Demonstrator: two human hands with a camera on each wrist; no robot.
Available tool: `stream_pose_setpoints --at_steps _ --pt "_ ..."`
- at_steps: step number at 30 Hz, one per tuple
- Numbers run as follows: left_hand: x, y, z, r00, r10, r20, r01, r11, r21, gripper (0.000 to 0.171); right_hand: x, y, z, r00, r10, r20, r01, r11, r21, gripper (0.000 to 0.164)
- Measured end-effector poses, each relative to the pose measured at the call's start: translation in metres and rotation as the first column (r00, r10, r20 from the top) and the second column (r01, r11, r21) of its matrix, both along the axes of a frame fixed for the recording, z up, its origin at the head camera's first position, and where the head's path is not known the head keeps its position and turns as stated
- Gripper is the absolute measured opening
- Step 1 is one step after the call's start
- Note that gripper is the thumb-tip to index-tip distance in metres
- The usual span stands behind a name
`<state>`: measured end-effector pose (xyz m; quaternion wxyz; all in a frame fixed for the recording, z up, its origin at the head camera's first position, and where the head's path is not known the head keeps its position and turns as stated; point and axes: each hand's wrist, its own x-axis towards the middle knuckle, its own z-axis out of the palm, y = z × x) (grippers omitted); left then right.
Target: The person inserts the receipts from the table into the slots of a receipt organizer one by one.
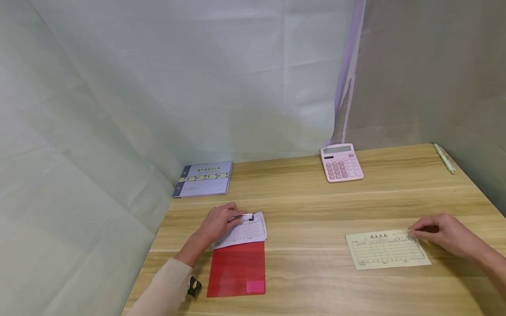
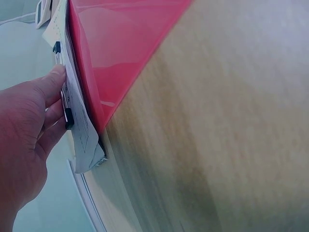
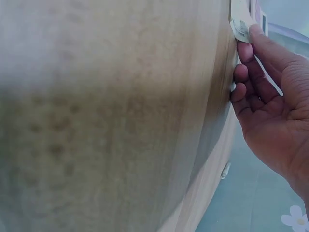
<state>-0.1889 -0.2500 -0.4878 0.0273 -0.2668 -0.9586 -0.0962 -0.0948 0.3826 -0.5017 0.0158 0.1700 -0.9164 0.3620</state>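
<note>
In the head view my left hand [image 1: 220, 223] is at the top of a red clip folder [image 1: 237, 265], which lies on the table. Its thumb and fingers hold the folder's metal clip [image 2: 67, 116], seen close up in the left wrist view. A stack of white printed forms [image 1: 245, 232] lies under that clip, covering the folder's upper part. Over to the right, my right hand [image 1: 448, 232] pinches the upper right corner of a pale yellow printed form [image 1: 387, 250]. The right wrist view shows thumb and index finger on the form's corner [image 3: 240, 24], with the other fingers curled.
A blue-grey booklet [image 1: 203, 179] lies at the back left of the wooden table [image 1: 304, 281]. At the back edge is a pink calculator [image 1: 341, 162], and a pale pen [image 1: 444, 158] lies at the far right. Pale cloth walls [image 1: 257, 79] enclose the table.
</note>
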Motion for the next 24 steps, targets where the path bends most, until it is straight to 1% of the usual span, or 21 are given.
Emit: stream_pose_setpoints --at_steps 6,8,10,13,17,21,24 --pt "0.0 -0.001 0.001 1.0 -0.007 -0.003 0.007 1.0 -0.002 0.033 -0.001 -0.001 0.002 1.0 0.006 -0.02 -0.006 1.0 0.005 0.02" --pt "0.0 -0.001 0.002 1.0 -0.012 -0.005 0.012 1.0 0.002 0.032 -0.002 -0.003 0.005 1.0 0.011 -0.019 -0.011 1.0 0.024 0.019" --pt "0.0 -0.001 0.002 1.0 -0.014 -0.008 0.014 1.0 -0.003 0.033 -0.006 -0.004 0.012 1.0 0.017 0.006 -0.017 0.999 0.043 0.013" --pt "0.001 0.0 0.003 1.0 -0.01 -0.006 0.01 1.0 -0.007 0.034 -0.016 -0.009 0.026 0.998 0.019 0.054 -0.022 0.998 0.052 0.008" --pt "0.002 0.0 0.003 1.0 -0.001 0.01 0.001 1.0 -0.009 0.034 -0.034 -0.023 0.051 0.992 0.042 0.122 -0.043 0.999 0.011 0.008" --pt "0.002 -0.001 0.003 1.0 0.0 0.013 0.001 1.0 -0.013 0.034 -0.053 -0.047 0.075 0.975 0.08 0.206 -0.075 0.997 -0.034 0.011" --pt "0.001 -0.001 0.003 1.0 -0.012 0.0 0.012 1.0 -0.013 0.034 -0.067 -0.072 0.087 0.965 0.118 0.236 -0.103 0.992 -0.077 0.012"
